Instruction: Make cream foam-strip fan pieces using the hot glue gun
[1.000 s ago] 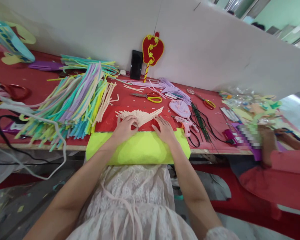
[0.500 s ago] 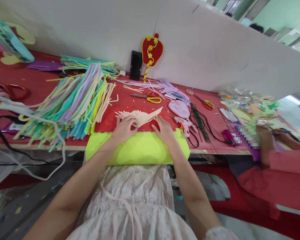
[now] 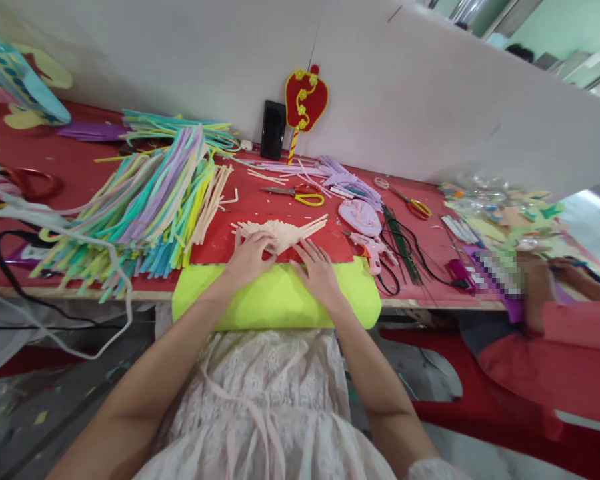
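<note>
A fan of cream pipe cleaners (image 3: pixel 283 235) lies on a red sheet (image 3: pixel 213 237) in front of me. My left hand (image 3: pixel 251 259) is over the fan's left and lower part, fingers bent and pressed on the pipe cleaners near where they meet; its fingertips are partly hidden. My right hand (image 3: pixel 319 270) lies at the fan's lower right with fingers apart and stretched forward, close to the strands on that side. Under both wrists is a bright yellow-green padded cloth (image 3: pixel 275 300) at the table's edge.
To the left is a big heap of coloured pipe cleaners (image 3: pixel 145 193). Scissors (image 3: pixel 300 195) lie beyond the sheet; a pink glue gun (image 3: pixel 373 250) and black cord (image 3: pixel 425 263) are at right. A phone (image 3: pixel 273 130) and red fan ornament (image 3: pixel 305 100) lean on the wall. A co-worker's arm (image 3: pixel 535 293) is far right.
My right hand has moved left and slightly down, from the fan's right tip toward its middle. The strands at right now look more spread. My left hand has stayed in place.
</note>
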Motion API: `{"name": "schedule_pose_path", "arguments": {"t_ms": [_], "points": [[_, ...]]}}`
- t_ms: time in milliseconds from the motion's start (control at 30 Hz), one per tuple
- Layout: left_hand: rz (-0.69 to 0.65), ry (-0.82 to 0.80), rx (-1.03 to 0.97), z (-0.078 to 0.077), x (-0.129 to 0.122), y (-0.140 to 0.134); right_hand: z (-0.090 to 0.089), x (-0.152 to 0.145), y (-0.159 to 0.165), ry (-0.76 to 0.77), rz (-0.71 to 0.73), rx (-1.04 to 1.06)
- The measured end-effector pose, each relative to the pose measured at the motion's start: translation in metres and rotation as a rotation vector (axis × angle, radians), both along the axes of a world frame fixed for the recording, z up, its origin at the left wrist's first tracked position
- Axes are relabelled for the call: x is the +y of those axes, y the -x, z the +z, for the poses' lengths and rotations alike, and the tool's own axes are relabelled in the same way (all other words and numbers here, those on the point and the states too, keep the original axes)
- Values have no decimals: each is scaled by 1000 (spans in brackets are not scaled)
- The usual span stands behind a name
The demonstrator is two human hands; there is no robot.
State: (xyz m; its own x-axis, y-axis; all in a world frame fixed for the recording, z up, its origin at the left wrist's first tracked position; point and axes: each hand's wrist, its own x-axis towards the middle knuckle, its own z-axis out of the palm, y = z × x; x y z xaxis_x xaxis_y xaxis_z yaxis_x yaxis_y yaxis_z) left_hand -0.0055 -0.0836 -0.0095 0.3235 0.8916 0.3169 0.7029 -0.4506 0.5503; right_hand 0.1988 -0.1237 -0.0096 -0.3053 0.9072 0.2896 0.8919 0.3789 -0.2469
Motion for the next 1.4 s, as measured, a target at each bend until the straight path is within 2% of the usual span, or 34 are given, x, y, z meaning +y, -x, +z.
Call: {"name": "schedule_pose_path", "arguments": {"t_ms": [733,1033,1400], "points": [[-3,-9,3,0,-1,1,-4,1,-1,-24,10,16],[-17,-33,-10,-5,1,2,-7,-12,14,-33,-8,6],[-6,-17,9,-2,0,1,-7,-12,16,-36,-10,8]]}}
